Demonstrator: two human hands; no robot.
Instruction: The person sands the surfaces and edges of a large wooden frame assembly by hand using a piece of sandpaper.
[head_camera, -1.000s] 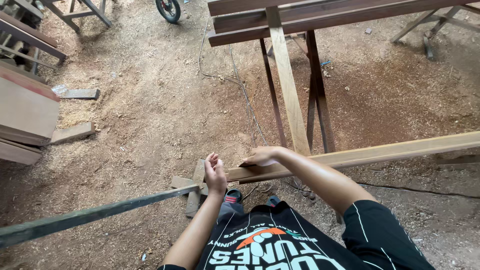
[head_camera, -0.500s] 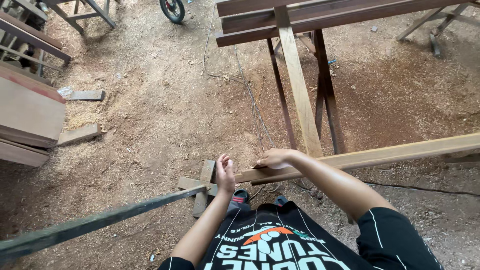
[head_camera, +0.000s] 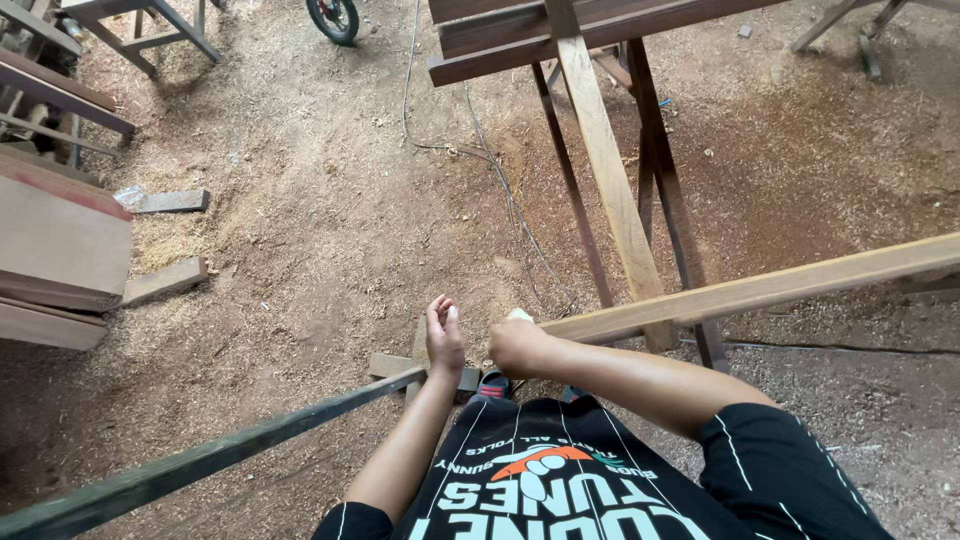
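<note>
Right hand (head_camera: 518, 345) closed around the near end of a long pale wooden batten (head_camera: 760, 290), which spans out over the trestle (head_camera: 640, 200) for support, while the left hand (head_camera: 444, 338) hangs open, empty, just beside a dark rail (head_camera: 220, 460).

Single head-worn view — steeply downward, close over the hands (head_camera: 480, 345); sawdust floor (head_camera: 300, 250) beyond

light: even, soft daylight | shadows: faint | focus: sharp | edges: wide-angle bending | glare: none
</note>
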